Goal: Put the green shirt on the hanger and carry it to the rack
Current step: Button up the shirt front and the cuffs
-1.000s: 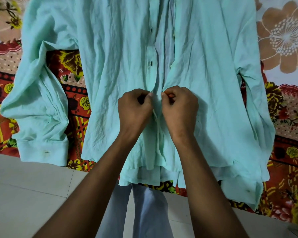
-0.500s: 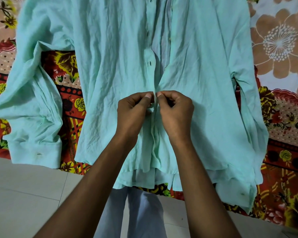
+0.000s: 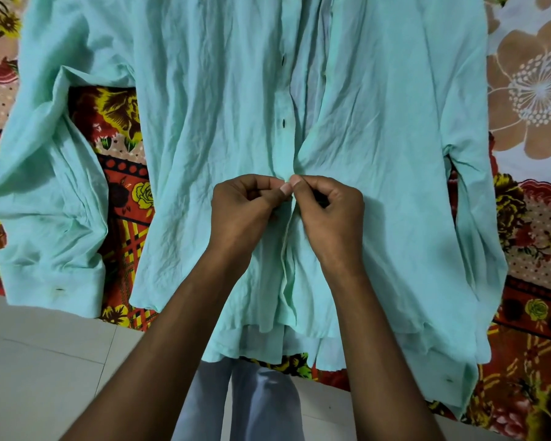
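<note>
The green shirt (image 3: pixel 223 122) lies spread front-up on a patterned bed sheet, its hem toward me and its sleeves out to both sides. My left hand (image 3: pixel 242 208) and my right hand (image 3: pixel 328 211) meet at the button placket in the lower middle of the shirt. Each pinches one edge of the placket between thumb and fingers, thumbs touching. Dark buttonholes run up the placket above the hands, where the front stands slightly parted. No hanger and no rack are in view.
A floral bed sheet (image 3: pixel 121 192) in red, yellow and orange covers the bed under the shirt. Pale floor tiles (image 3: pixel 45 370) lie below the bed edge. My legs in light trousers (image 3: pixel 236 405) stand against the bed.
Both hands have stayed at the placket. Their fists have loosened into a thumb-to-thumb pinch, and the two edges are drawn together there. The view has shifted a little.
</note>
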Motion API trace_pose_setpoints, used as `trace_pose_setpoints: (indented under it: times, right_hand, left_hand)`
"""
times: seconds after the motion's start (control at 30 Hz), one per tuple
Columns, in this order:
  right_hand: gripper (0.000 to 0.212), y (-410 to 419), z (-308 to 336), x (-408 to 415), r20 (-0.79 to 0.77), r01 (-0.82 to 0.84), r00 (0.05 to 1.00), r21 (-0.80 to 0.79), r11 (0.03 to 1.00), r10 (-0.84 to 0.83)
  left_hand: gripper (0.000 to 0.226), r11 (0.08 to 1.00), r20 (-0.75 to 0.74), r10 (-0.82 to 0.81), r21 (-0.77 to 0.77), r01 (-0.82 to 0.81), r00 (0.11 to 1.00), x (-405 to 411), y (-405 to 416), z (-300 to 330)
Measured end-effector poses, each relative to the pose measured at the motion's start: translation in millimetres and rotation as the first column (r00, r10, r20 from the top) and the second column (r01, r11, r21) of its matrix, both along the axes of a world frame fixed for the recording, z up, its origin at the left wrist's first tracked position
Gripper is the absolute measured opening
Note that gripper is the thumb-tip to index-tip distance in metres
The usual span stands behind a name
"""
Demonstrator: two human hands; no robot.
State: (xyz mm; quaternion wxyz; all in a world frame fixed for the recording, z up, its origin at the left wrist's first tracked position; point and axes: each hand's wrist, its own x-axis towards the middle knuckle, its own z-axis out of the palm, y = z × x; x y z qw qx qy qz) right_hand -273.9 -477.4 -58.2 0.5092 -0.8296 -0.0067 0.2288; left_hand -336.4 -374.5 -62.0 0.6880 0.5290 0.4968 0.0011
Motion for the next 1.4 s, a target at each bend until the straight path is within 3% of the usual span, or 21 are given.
trace_pose_setpoints:
  times: [0.27,0.43,0.47,0.53,0.6,0.67,0.8,0.93,1.03,1.2,1.3,1.4]
  right_hand:
    - [0.013,-0.8,-8.8,-0.1,-0.001,0.062,0.998,-0.048,0.997,-0.062]
    - [0.008,-3.9,-9.4,5.1,0.098,-0.059,0.992,-0.154,0.986,0.074]
    - [0.009,-4.1,-8.9,8.1,0.126,-0.059,0.988,-0.203,0.977,0.086]
    - [0.014,-3.5,-6.5,16.1,0.191,-0.022,0.979,-0.271,0.962,0.076]
    - [0.014,-0.3,-3.6,26.9,0.292,0.026,0.955,-0.248,0.968,0.049]
    - [0.009,6.4,-2.1,39.2,0.36,0.041,0.932,-0.201,0.979,0.035]
    - [0.012,22.3,-12.7,60.7,0.327,0.011,0.943,-0.215,0.977,0.061]
    - [0.018,34.0,-23.2,71.2,0.279,-0.034,0.951,-0.337,0.941,0.134]
    - [0.021,39.9,-22.0,75.1,0.299,-0.063,0.927,-0.473,0.879,0.227]
    - [0.024,45.3,-11.6,72.6,0.321,-0.101,0.87,-0.626,0.773,0.374]
    - [0.017,42.7,-10.9,67.6,0.443,0.032,0.846,-0.598,0.801,0.298]
    - [0.013,40.8,-9.7,65.0,0.504,0.1,0.84,-0.506,0.857,0.2]
  left_hand:
    - [0.007,0.994,-0.06,0.035,-0.103,-0.041,0.998,9.1,1.7,6.4]
    - [0.011,0.993,-0.129,-0.001,-0.115,-0.013,0.992,15.5,3.2,7.6]
    - [0.011,0.998,-0.153,-0.041,-0.061,0.032,0.987,16.9,3.4,6.3]
    - [0.011,0.96,-0.217,-0.146,0.203,0.191,0.965,20.9,1.8,4.6]
    - [0.017,0.829,-0.24,-0.163,0.492,0.265,0.957,28.9,0.9,10.0]
    - [0.021,0.707,-0.192,-0.177,0.658,0.26,0.965,42.1,2.1,13.8]
    - [0.03,0.556,-0.299,-0.226,0.742,0.375,0.927,69.8,8.4,1.4]
    - [0.033,0.496,-0.403,-0.224,0.737,0.459,0.888,82.3,16.2,-11.3]
    - [0.022,0.537,-0.373,-0.215,0.727,0.428,0.903,81.4,22.6,-10.4]
    - [0.012,0.808,-0.2,-0.138,0.543,0.227,0.97,80.2,36.6,-2.1]
    - [0.015,0.928,-0.101,-0.052,0.363,0.086,0.994,79.9,41.7,0.5]
    - [0.012,0.979,-0.043,-0.002,0.203,0.011,0.999,78.0,40.6,1.7]
